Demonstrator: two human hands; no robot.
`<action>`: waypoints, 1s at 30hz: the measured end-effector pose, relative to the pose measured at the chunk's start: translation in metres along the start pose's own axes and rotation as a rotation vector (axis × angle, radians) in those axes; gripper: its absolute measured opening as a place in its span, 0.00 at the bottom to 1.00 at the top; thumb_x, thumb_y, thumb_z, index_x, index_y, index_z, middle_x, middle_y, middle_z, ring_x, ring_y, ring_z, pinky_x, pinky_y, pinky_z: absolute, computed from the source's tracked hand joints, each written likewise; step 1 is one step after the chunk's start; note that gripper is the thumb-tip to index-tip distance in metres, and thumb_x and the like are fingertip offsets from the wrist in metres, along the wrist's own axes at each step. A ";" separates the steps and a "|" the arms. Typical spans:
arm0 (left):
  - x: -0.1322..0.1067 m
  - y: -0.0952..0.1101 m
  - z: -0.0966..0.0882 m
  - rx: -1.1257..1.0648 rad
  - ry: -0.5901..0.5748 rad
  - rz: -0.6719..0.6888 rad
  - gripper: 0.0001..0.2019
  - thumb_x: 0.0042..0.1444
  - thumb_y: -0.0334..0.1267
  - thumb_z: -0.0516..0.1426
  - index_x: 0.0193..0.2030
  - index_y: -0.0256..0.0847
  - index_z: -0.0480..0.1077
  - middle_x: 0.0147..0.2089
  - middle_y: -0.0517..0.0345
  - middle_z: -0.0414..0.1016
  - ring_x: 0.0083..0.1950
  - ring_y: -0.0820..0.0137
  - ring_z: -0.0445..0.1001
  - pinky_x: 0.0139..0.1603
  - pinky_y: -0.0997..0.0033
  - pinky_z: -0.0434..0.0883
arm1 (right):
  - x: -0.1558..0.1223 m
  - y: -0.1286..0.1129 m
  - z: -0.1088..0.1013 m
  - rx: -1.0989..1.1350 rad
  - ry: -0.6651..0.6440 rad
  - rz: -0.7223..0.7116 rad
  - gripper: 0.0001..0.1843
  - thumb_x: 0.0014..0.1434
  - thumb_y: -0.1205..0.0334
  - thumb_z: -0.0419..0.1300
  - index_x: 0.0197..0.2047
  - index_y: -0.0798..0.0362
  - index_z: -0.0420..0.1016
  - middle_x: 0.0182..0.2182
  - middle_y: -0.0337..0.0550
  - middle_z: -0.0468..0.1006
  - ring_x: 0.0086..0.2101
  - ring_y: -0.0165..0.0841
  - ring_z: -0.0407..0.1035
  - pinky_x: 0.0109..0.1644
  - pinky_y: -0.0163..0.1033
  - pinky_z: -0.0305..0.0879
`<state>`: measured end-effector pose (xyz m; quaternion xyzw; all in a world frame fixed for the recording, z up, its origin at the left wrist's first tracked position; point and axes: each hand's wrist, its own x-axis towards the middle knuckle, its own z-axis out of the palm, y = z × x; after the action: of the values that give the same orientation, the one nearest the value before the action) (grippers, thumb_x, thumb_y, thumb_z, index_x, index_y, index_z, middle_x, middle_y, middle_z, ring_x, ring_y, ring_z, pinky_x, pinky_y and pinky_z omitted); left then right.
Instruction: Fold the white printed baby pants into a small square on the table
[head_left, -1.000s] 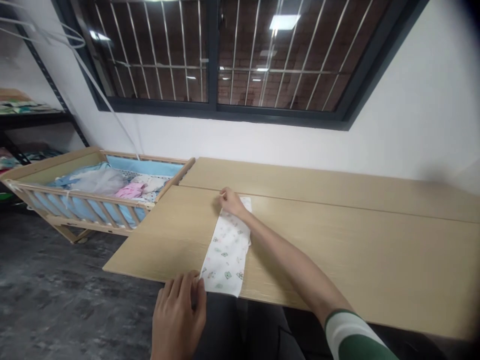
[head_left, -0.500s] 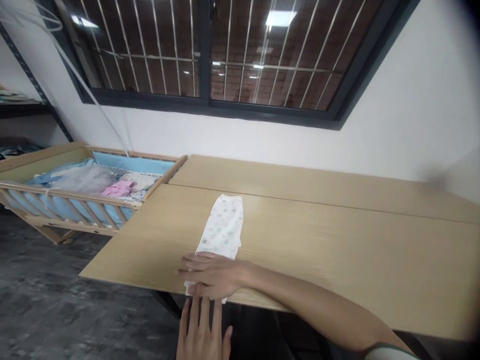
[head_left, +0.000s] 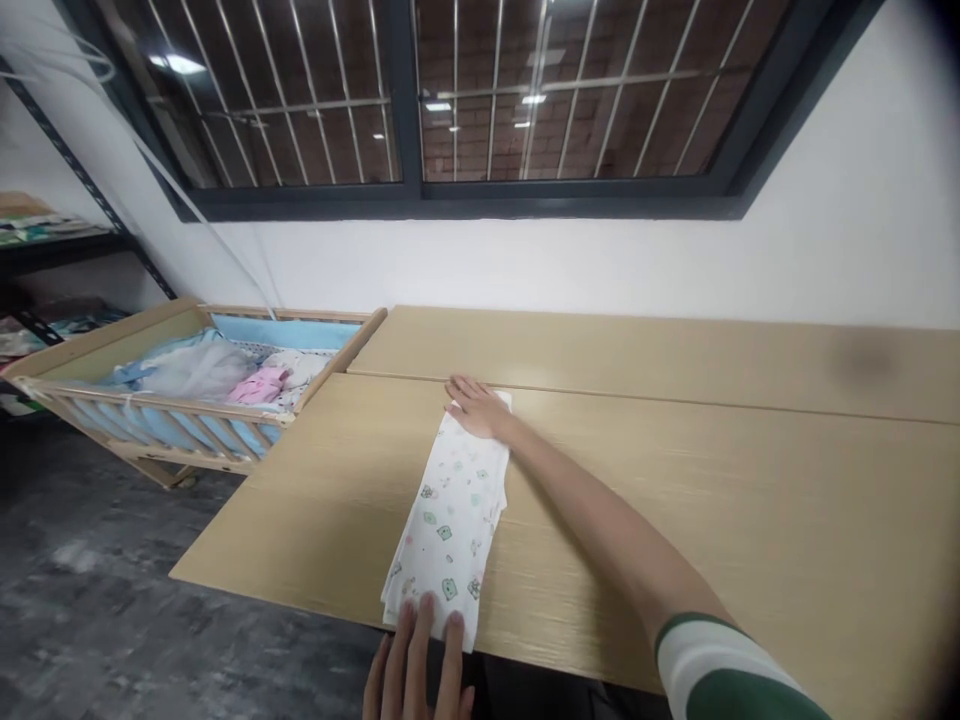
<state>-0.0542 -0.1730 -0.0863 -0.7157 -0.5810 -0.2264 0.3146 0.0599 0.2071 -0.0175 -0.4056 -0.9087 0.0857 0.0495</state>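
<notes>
A white cloth garment (head_left: 450, 520) with small green and brown prints lies folded into a long strip on the wooden table. Its near end reaches just over the table's front edge. My right hand (head_left: 478, 408) rests flat on the far end of the garment, fingers spread towards the left. At the near end, my left hand (head_left: 420, 665) touches the cloth with outstretched fingertips. Neither hand grips anything. Which kind of garment it is, I cannot tell.
The light wooden table (head_left: 675, 520) has a seam across its back part, with a white wall behind. To the left stands a wooden crib (head_left: 187, 400) with a pink cloth (head_left: 259, 385) and other fabrics inside. A dark shelf (head_left: 67, 250) holds folded textiles. A barred window is above.
My right hand has slid from the garment's near end to its far end, uncovering the printed middle. My left hand stays by the near end. The view has shifted slightly.
</notes>
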 end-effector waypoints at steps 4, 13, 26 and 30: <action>0.006 0.001 -0.004 -0.017 -0.009 0.054 0.21 0.64 0.40 0.57 0.62 0.42 0.72 0.57 0.44 0.78 0.57 0.54 0.78 0.51 0.57 0.75 | 0.001 0.019 -0.003 -0.031 0.003 0.028 0.39 0.72 0.41 0.33 0.77 0.53 0.46 0.76 0.48 0.39 0.74 0.40 0.32 0.76 0.49 0.29; 0.011 0.025 -0.003 -0.117 0.066 -0.035 0.16 0.62 0.36 0.57 0.57 0.47 0.74 0.52 0.48 0.81 0.53 0.56 0.79 0.46 0.59 0.73 | -0.021 0.046 -0.007 -0.011 0.037 0.058 0.39 0.72 0.44 0.33 0.78 0.56 0.43 0.75 0.47 0.45 0.74 0.41 0.37 0.75 0.49 0.34; 0.031 0.025 -0.009 -0.376 -0.018 0.045 0.09 0.63 0.36 0.57 0.48 0.48 0.74 0.44 0.59 0.82 0.44 0.62 0.76 0.52 0.58 0.66 | -0.099 0.053 -0.020 -0.037 0.180 0.106 0.36 0.72 0.51 0.38 0.76 0.61 0.46 0.74 0.55 0.50 0.72 0.44 0.44 0.73 0.50 0.40; 0.037 0.008 -0.010 -0.385 -0.112 0.117 0.12 0.61 0.32 0.57 0.50 0.49 0.74 0.48 0.59 0.81 0.47 0.63 0.76 0.52 0.60 0.67 | -0.114 0.035 -0.029 -0.108 0.363 0.072 0.32 0.69 0.62 0.44 0.72 0.66 0.54 0.70 0.63 0.57 0.68 0.48 0.50 0.70 0.52 0.44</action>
<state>-0.0381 -0.1556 -0.0559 -0.8065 -0.5012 -0.2744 0.1517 0.1659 0.1489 0.0015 -0.4486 -0.8730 -0.0361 0.1878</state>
